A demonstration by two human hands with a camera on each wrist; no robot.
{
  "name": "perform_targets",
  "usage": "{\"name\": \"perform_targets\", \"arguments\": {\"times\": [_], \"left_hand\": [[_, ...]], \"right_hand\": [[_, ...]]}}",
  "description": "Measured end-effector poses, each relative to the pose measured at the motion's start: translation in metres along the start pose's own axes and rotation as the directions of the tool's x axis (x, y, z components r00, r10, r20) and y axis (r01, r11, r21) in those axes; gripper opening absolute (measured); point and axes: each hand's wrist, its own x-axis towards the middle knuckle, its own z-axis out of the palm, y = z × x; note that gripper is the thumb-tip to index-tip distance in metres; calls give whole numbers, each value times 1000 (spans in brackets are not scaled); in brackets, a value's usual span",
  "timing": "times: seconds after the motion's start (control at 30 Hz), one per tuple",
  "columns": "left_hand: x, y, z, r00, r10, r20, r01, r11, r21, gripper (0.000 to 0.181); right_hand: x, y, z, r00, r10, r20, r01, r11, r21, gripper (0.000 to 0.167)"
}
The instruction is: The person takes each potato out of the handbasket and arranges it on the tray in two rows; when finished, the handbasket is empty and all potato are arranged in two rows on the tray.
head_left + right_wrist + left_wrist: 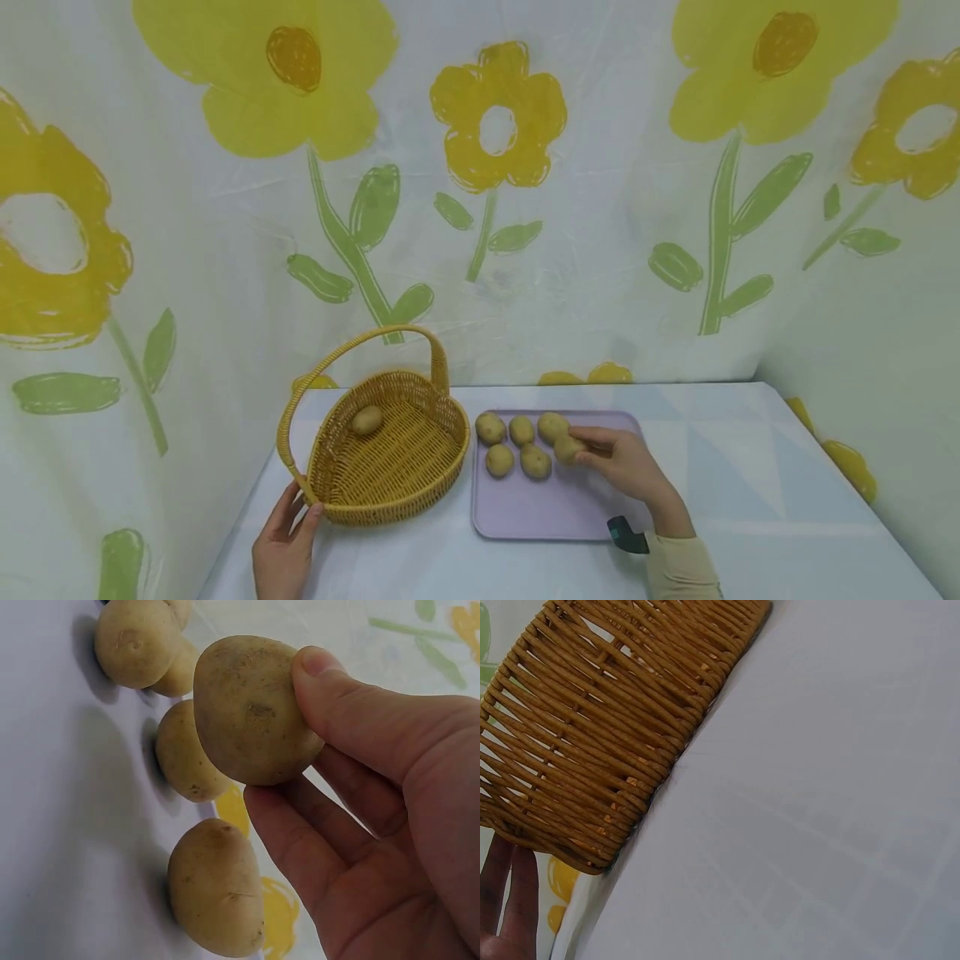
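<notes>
My right hand (626,462) pinches a potato (255,712) between thumb and fingertips, over the right part of a lilac tray (540,517). In the right wrist view, that potato is held up off the tray, close to other potatoes. Several more potatoes (536,462) lie on the tray in two loose rows. To the left stands a woven wicker basket (397,500) with a tall arched handle, and one potato (367,420) rests inside it. My left hand (285,542) holds the basket's near left rim by the handle's base, its fingers (521,900) partly hidden by the weave.
The table (750,500) has a pale blue and white patterned cover. Behind it and at both sides hangs a white cloth (600,275) printed with yellow flowers. A dark band (627,535) sits at my right wrist, beside a beige sleeve (678,567).
</notes>
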Motion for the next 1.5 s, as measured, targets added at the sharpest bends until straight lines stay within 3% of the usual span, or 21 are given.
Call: {"name": "perform_targets", "arguments": {"times": [0.23, 0.53, 1.07, 1.33, 1.5], "left_hand": [[-1, 1, -1, 1000, -26, 0, 26, 999, 23, 66], [0, 2, 1, 1000, -15, -2, 15, 999, 33, 66], [-1, 1, 0, 1000, -18, 2, 18, 999, 35, 65], [-1, 2, -1, 1000, -27, 5, 27, 999, 37, 65], [0, 2, 0, 999, -32, 15, 31, 998, 50, 67]], "right_hand": [[0, 2, 3, 1000, 16, 7, -16, 1000, -27, 41], [0, 1, 4, 999, 32, 29, -30, 997, -65, 40], [5, 3, 19, 999, -21, 30, 27, 976, -218, 38], [5, -1, 19, 999, -10, 34, 18, 967, -254, 39], [5, -3, 17, 998, 38, 42, -26, 966, -257, 41]]}}
